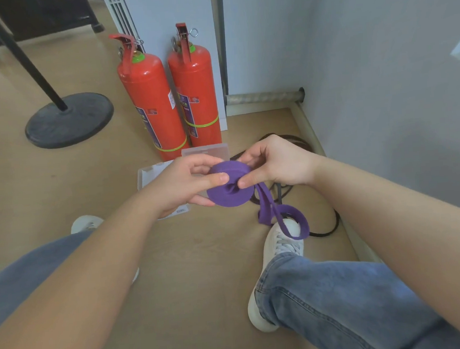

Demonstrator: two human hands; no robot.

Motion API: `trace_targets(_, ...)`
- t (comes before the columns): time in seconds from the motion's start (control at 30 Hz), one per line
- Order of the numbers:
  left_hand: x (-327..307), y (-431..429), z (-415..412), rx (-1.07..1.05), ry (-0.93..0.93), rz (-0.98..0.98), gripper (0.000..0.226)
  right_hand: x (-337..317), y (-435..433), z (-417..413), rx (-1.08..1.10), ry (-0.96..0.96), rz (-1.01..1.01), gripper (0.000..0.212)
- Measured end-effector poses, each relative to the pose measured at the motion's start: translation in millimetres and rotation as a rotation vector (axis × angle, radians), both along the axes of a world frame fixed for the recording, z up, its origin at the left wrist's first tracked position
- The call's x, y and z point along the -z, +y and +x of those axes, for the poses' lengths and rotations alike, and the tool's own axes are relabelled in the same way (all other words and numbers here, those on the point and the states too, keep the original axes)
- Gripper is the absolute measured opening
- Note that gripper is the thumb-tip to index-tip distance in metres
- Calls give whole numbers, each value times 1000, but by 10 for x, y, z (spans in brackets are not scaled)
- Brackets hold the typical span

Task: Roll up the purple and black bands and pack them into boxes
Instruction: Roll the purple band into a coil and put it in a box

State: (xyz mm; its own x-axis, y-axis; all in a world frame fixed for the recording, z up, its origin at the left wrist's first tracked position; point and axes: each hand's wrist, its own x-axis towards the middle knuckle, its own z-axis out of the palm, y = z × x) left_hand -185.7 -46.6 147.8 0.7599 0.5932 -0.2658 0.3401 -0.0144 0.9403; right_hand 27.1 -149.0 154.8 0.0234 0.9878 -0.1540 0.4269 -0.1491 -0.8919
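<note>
The purple band (229,193) is mostly wound into a thick coil held above the floor at the centre of the head view. My left hand (185,181) grips the coil's left side, thumb on its face. My right hand (274,163) pinches the coil's right side near its middle. A loose purple tail hangs down and loops over my right shoe. The black band (333,225) lies loose on the floor behind my right hand, partly hidden. Two clear plastic boxes (152,171) sit on the floor behind my left hand, partly hidden.
Two red fire extinguishers (150,98) stand against a white cabinet just beyond the boxes. A black round stand base (70,118) sits at the left. A grey wall (382,109) and its skirting run along the right. My legs in jeans and white shoes (282,241) flank the floor space.
</note>
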Motion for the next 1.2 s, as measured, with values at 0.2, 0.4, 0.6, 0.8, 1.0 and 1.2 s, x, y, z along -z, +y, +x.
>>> trace_targets(0.2, 19, 4, -4, -59, -56, 5, 22, -46, 18, -32, -7, -51, 23, 38)
trace_targets(0.4, 36, 4, 19, -79, -57, -26, 22, -18, -1, 21, 20, -49, 2, 33)
trace_targets(0.6, -94, 34, 34, 65, 112, 348, 43, -23, 39, -70, -58, -277, -1, 27)
trace_targets(0.8, -136, 46, 43, -30, 36, 315, 32, -55, 23, -53, 50, -63, 90, 32)
trace_targets(1.0, -71, 27, 53, -147, -114, 92, 29, -69, -19, 78, 156, 132, 95, 25)
trace_targets(1.2, -111, -11, 66, -71, -79, 170, 39, -137, 22, 17, 93, 103, 131, 27)
